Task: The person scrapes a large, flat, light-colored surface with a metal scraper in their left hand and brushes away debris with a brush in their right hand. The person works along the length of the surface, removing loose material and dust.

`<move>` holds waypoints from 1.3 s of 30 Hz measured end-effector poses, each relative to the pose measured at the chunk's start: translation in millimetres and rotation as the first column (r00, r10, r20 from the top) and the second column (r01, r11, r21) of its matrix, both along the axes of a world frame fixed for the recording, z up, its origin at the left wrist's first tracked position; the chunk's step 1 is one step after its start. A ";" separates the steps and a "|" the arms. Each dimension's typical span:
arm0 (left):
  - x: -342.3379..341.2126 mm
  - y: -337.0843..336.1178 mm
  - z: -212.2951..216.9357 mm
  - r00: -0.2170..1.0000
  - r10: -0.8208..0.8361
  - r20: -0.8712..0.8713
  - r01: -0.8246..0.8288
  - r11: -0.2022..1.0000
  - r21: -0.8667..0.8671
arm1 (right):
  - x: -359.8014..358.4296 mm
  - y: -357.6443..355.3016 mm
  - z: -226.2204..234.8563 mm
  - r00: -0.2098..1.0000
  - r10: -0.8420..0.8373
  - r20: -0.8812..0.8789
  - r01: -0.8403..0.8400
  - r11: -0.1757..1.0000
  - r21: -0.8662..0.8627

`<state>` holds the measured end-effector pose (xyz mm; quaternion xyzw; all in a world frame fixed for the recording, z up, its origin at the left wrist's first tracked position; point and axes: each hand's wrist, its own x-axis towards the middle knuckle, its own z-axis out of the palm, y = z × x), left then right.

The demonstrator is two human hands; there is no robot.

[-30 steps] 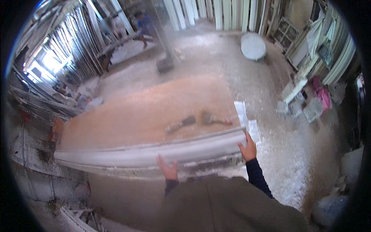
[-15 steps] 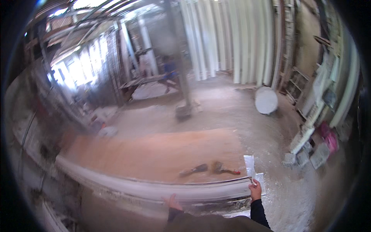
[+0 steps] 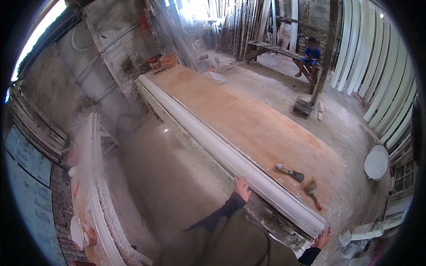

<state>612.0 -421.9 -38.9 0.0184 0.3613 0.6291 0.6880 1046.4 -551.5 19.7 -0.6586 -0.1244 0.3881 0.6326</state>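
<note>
A long white plaster moulding strip point(image 3: 208, 139) lies along the near edge of an orange-brown worktable point(image 3: 248, 119), running from far left to near right. My left hand point(image 3: 242, 188) rests against its near side, fingers apart and reaching up onto the edge. At the strip's near right end is my right hand point(image 3: 323, 238), fingers spread and raised beside the end face; its palm side is partly hidden. On the table near the right end lie a putty knife point(image 3: 289, 172) with a dark blade and a brush point(image 3: 312, 191) with a red-tipped handle.
A second long white strip point(image 3: 94, 177) stretches along a bench at left. Orange bowls point(image 3: 167, 60) sit at the table's far end. A person in blue point(image 3: 312, 55) sits on a wooden bench point(image 3: 277, 49) near a post point(image 3: 327, 57). White strips point(image 3: 377, 57) hang at right above a round white drum point(image 3: 376, 162).
The view has swung left, so the table now slants and the second strip shows. My right hand's fingers have gone from gripping the strip's end to spread beside it.
</note>
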 end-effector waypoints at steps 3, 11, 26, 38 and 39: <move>2.6 2.8 -1.0 0.999 -0.040 0.012 0.039 0.999 0.022 | 22.0 -2.4 -25.3 0.993 0.022 0.120 -0.013 0.997 -0.073; -20.1 4.4 -113.0 0.826 -0.142 -0.546 0.418 0.803 0.425 | 2.9 13.1 -25.8 0.743 0.292 0.602 -0.123 0.944 -0.306; -209.4 17.9 7.5 0.882 -0.267 0.388 0.210 0.960 0.183 | -395.5 199.0 57.1 -0.238 0.585 0.775 -0.618 0.524 -0.586; -413.6 75.8 -7.7 0.993 -0.014 0.120 0.025 0.996 -0.084 | -417.6 226.2 22.1 -0.094 0.707 0.701 -0.444 0.600 -0.665; -413.0 89.8 7.5 0.995 0.001 0.098 0.012 0.991 -0.134 | -420.0 226.5 24.1 -0.119 0.658 0.744 -0.389 0.658 -0.644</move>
